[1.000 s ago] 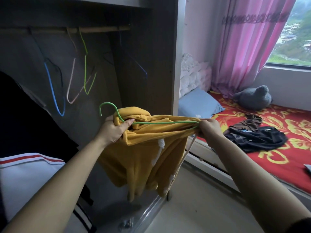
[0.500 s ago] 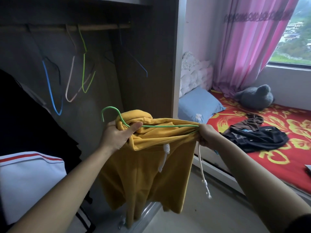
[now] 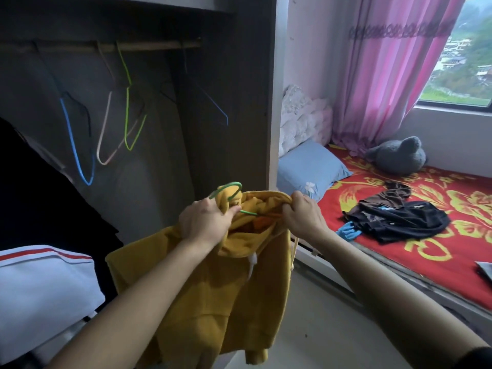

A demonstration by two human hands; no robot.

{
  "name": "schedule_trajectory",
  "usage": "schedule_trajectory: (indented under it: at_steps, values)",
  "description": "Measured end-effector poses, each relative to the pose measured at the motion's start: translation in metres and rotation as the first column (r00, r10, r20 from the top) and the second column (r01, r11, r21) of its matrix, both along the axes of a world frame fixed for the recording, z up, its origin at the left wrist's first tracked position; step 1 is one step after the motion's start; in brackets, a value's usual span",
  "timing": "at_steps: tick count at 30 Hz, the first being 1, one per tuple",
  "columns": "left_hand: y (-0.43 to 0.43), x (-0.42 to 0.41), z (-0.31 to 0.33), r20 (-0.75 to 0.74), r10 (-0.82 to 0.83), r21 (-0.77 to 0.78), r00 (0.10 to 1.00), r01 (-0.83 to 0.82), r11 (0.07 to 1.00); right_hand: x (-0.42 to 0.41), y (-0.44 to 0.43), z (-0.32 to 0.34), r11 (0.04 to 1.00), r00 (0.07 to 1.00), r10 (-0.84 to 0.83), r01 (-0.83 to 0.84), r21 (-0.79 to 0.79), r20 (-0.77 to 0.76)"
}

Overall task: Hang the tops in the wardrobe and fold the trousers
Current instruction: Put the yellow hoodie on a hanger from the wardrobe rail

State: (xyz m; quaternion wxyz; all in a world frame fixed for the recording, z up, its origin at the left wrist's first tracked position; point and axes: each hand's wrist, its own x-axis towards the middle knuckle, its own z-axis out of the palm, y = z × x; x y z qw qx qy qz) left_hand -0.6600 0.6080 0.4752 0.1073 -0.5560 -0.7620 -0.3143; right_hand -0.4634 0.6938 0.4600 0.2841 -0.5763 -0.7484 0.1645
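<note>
One yellow hoodie [image 3: 213, 302], hanging below both hands. Left hand [image 3: 205, 222] clamps its neck opening plus one green hanger [image 3: 226, 189]; right hand [image 3: 300, 214] grips the opposite edge. Above left hand: four coloured hangers [image 3: 127, 115]. Beyond right hand: one dark clothes heap [image 3: 399, 222].

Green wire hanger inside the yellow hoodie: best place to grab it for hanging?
Its neck, just under the hook, from the left. Only that part of the green wire hanger shows above the yellow hoodie; the left hand grips there, leaving the hook free for the wooden rail.
</note>
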Motion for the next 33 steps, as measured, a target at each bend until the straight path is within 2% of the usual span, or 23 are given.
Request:
schedule_trajectory:
  at_steps: [2, 3, 5, 6, 7, 9, 11, 13, 14, 15, 18, 20, 21, 22, 24, 26, 27, 29, 31, 33]
  values:
    - [0.006, -0.005, -0.005, 0.069, -0.010, -0.019, 0.998, 0.012, 1.000, -0.001, -0.003, 0.003, 0.990, 0.992, 0.034, -0.051, -0.135, -0.119]
    - [0.008, -0.007, -0.006, 0.116, -0.002, -0.039, 0.993, 0.007, 0.999, -0.004, -0.007, 0.003, 0.968, 0.976, 0.083, -0.127, -0.216, -0.202]
    - [0.010, -0.011, -0.006, 0.269, 0.005, -0.050, 0.963, 0.008, 0.999, -0.015, -0.015, -0.005, 0.863, 0.912, 0.212, -0.343, -0.371, -0.352]
    - [0.010, -0.015, -0.006, 0.362, -0.005, -0.043, 0.932, 0.022, 0.999, -0.019, -0.017, -0.010, 0.811, 0.899, 0.275, -0.407, -0.421, -0.340]
    - [0.009, -0.020, -0.007, 0.458, -0.027, -0.033, 0.888, 0.047, 0.998, -0.021, -0.017, -0.015, 0.796, 0.910, 0.335, -0.413, -0.443, -0.245]
    - [0.007, -0.031, -0.012, 0.613, -0.088, -0.024, 0.785, 0.130, 0.991, -0.019, -0.013, -0.022, 0.883, 0.932, 0.356, -0.313, -0.350, 0.065]
    - [0.006, -0.037, -0.014, 0.698, -0.117, -0.036, 0.706, 0.198, 0.980, -0.015, -0.010, -0.022, 0.980, 0.950, 0.196, -0.180, -0.084, 0.242]
    - [0.006, -0.040, -0.012, 0.731, -0.128, -0.059, 0.670, 0.249, 0.967, -0.020, -0.014, -0.023, 0.947, 0.923, 0.199, -0.268, 0.179, 0.329]
    - [0.006, -0.041, -0.008, 0.733, -0.152, -0.052, 0.662, 0.278, 0.959, -0.025, -0.016, -0.021, 0.905, 0.889, 0.248, -0.355, 0.236, 0.386]
    - [0.006, -0.042, -0.004, 0.735, -0.184, -0.040, 0.652, 0.313, 0.949, -0.031, -0.016, -0.020, 0.873, 0.866, 0.292, -0.414, 0.256, 0.406]
    - [-0.001, -0.042, 0.006, 0.742, -0.268, -0.044, 0.614, 0.445, 0.895, -0.040, -0.009, -0.014, 0.855, 0.854, 0.317, -0.446, 0.266, 0.413]
    - [-0.005, -0.043, 0.004, 0.764, -0.290, -0.056, 0.576, 0.507, 0.860, -0.044, -0.006, -0.010, 0.827, 0.801, 0.412, -0.529, 0.191, 0.434]
    - [-0.007, -0.044, 0.002, 0.770, -0.306, -0.033, 0.560, 0.513, 0.858, -0.046, -0.007, -0.009, 0.818, 0.790, 0.476, -0.559, 0.135, 0.387]
    - [-0.007, -0.045, -0.002, 0.750, -0.332, 0.008, 0.572, 0.494, 0.869, -0.048, -0.008, -0.009, 0.822, 0.800, 0.503, -0.560, 0.106, 0.326]
    - [-0.007, -0.049, -0.015, 0.676, -0.343, 0.122, 0.652, 0.360, 0.925, -0.047, -0.005, -0.012, 0.856, 0.857, 0.459, -0.497, 0.143, 0.235]
    - [-0.012, -0.058, -0.031, 0.622, -0.230, 0.203, 0.748, 0.130, 0.971, -0.041, -0.001, -0.012, 0.886, 0.904, 0.398, -0.423, 0.192, 0.157]
    - [-0.015, -0.065, -0.041, 0.621, -0.157, 0.218, 0.768, 0.024, 0.976, -0.037, 0.002, -0.009, 0.896, 0.917, 0.384, -0.399, 0.197, 0.110]
    - [-0.022, -0.085, -0.064, 0.618, 0.008, 0.073, 0.786, -0.068, 0.995, -0.030, 0.005, -0.001, 0.915, 0.929, 0.371, -0.366, 0.170, 0.004]
    - [-0.025, -0.100, -0.089, 0.546, 0.100, -0.209, 0.832, 0.020, 0.978, -0.027, 0.006, 0.008, 0.921, 0.924, 0.373, -0.360, 0.148, -0.079]
    - [-0.024, -0.103, -0.104, 0.495, 0.098, -0.386, 0.863, 0.118, 0.915, -0.026, 0.002, 0.017, 0.918, 0.912, 0.387, -0.368, 0.150, -0.134]
